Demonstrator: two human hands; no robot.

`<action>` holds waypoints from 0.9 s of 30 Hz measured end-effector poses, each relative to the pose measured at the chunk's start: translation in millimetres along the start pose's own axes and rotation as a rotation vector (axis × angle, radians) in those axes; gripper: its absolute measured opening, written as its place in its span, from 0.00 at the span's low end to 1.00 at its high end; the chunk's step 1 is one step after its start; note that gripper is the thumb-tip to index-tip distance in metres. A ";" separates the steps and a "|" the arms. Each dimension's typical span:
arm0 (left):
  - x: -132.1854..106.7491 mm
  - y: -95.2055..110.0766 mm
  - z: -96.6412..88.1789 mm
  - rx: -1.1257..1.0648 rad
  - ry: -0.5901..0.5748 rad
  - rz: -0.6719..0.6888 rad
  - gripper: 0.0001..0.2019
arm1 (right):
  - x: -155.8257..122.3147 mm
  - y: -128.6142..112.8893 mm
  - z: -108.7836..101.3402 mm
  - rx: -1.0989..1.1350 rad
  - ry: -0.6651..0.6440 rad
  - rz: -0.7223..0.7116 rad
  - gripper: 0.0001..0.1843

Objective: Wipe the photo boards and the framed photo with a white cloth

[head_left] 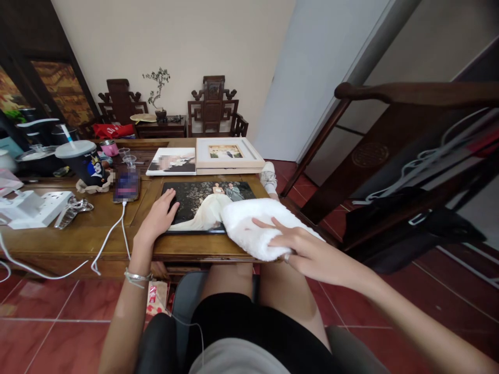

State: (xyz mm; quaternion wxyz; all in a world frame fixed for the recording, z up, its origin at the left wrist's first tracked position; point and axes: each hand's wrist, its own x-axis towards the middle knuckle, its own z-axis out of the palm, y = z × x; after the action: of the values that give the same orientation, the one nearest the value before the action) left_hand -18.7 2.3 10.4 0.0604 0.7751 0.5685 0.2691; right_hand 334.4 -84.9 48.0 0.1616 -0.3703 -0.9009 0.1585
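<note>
A glossy, dark rectangular photo panel [195,195], showing a couple and a sweeping white gown, lies flat on a brown wooden table [171,249] near its front edge, its lower right corner hidden beneath a fluffy white cloth [249,221]. The person's right hand [300,249], a ring on one finger, lies on the cloth with fingers spread across its top; whether that grip is clamped on the fabric cannot be told. The left hand [159,215], a silvery bracelet [137,277] at its wrist, rests on the panel's left edge, its grip unclosed and its fingers slightly apart. Just behind the panel sit a white-edged photo board [171,162] and, touching or nearly touching its right side, a pale box-like frame [251,156] around a smaller picture. To the left, a smartphone [127,188] lies with a white cable [123,218] plugged in, near a black cartoon-printed cup [91,169] with a grey lid and a straw. Clear plastic cups [129,160] and a pink cup [109,149] stand behind the phone; a white power strip [54,205] lies farther left. Beyond the table, two carved dark wooden chairs [214,106] flank a small potted tree [157,91] against a pale wall [218,41].
</note>
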 end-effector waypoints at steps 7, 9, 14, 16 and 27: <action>0.7 -1.9 2.1 0.014 -0.006 0.002 0.25 | 10.7 8.7 -5.8 -0.005 0.012 0.003 0.21; 0.9 -2.4 2.1 0.004 -0.007 0.005 0.25 | 25.2 17.8 -9.1 -0.018 0.014 -0.023 0.19; 0.7 -3.1 1.3 -0.006 -0.006 0.005 0.25 | 68.0 50.8 -12.3 -0.036 0.023 0.001 0.13; 0.6 -3.0 0.8 -0.008 -0.002 0.006 0.25 | 84.8 65.0 -11.5 -0.019 0.052 0.036 0.14; 1.3 -3.7 -0.1 -0.010 -0.005 0.013 0.24 | 135.9 102.7 -11.4 -0.031 0.147 0.067 0.19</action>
State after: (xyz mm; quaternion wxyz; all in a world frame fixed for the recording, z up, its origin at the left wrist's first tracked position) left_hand -21.5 4.7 9.5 0.0638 0.7792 0.5618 0.2705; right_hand 310.8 84.0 40.3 0.2161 -0.4133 -0.8761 0.1223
